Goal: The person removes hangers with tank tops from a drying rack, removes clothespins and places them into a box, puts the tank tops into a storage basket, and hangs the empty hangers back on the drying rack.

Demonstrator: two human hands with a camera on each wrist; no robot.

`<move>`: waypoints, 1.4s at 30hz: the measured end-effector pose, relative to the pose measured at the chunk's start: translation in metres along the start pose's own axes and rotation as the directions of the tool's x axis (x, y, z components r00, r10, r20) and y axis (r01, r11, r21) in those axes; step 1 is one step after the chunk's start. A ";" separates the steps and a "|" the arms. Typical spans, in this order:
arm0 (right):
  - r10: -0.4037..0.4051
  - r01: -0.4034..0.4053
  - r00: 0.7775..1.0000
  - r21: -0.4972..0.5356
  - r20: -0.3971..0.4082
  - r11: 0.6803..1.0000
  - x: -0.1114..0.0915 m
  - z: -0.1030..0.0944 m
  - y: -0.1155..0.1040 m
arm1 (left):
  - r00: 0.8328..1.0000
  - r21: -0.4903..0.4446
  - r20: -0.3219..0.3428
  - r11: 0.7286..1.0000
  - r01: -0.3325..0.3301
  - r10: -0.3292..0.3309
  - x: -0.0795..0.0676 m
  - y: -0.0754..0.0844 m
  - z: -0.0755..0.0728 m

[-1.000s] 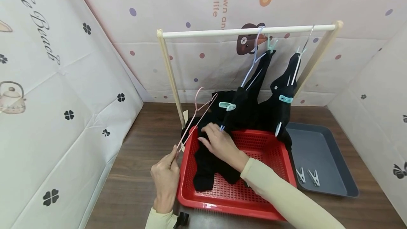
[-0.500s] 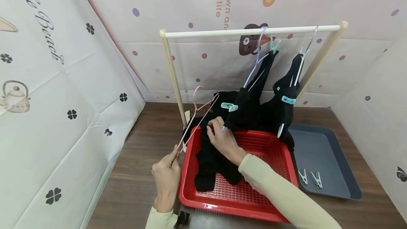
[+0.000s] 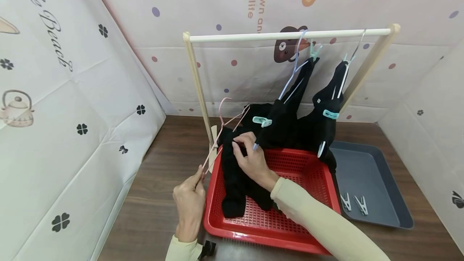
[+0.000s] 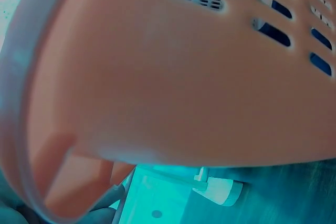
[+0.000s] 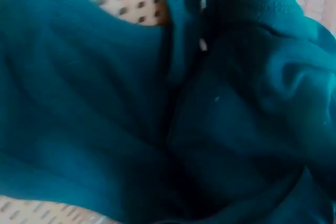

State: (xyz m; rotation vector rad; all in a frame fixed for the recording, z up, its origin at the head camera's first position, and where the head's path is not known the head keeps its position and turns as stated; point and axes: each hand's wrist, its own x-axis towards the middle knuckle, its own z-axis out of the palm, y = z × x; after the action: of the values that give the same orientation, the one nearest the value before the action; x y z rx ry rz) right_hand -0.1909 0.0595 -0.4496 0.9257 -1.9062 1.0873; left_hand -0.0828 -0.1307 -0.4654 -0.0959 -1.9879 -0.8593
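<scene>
My left hand pinches one end of a pink clothes hanger, held slanting over the basket's left side. Black trousers hang from near the hanger down into the red basket. My right hand grips their upper part beside the hanger, and the cloth covers a stretch of its lower bar. Close up in the right wrist view, dark cloth fills most of the picture. The left wrist view is mostly basket wall, with the left hand's grip out of sight.
A white-barred drying rack stands behind, bearing black garments on a blue hanger and a white one, with teal clothespins. On the right lies a grey tray with white clothespins.
My right hand has closed on the trousers' upper part and brought it left to the hanger. Cloth now hides part of the bar. The left hand stays nearly still.
</scene>
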 end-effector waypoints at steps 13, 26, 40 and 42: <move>-0.343 0.335 0.938 0.121 0.050 0.934 -0.006 -0.015 -0.032 | 1.000 -0.004 0.003 1.000 0.012 -0.012 0.000 -0.001 -0.001; -0.044 0.109 0.785 -0.069 0.618 0.992 -0.049 -0.045 -0.021 | 1.000 0.003 0.018 1.000 0.019 -0.019 0.000 -0.001 -0.001; 0.070 0.118 0.890 -0.376 0.450 0.919 -0.012 -0.027 -0.018 | 1.000 0.002 0.015 1.000 0.027 -0.027 0.000 -0.001 -0.001; 0.077 0.136 0.897 -0.436 0.436 0.889 -0.010 -0.021 -0.014 | 0.999 0.004 0.020 1.000 0.029 -0.030 0.001 -0.001 -0.001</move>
State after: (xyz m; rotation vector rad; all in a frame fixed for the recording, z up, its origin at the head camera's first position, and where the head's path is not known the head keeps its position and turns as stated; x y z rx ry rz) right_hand -0.1694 0.0749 -0.4455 0.9738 -2.3686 0.3731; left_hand -0.0826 -0.1319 -0.4649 -0.0732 -2.0137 -0.8764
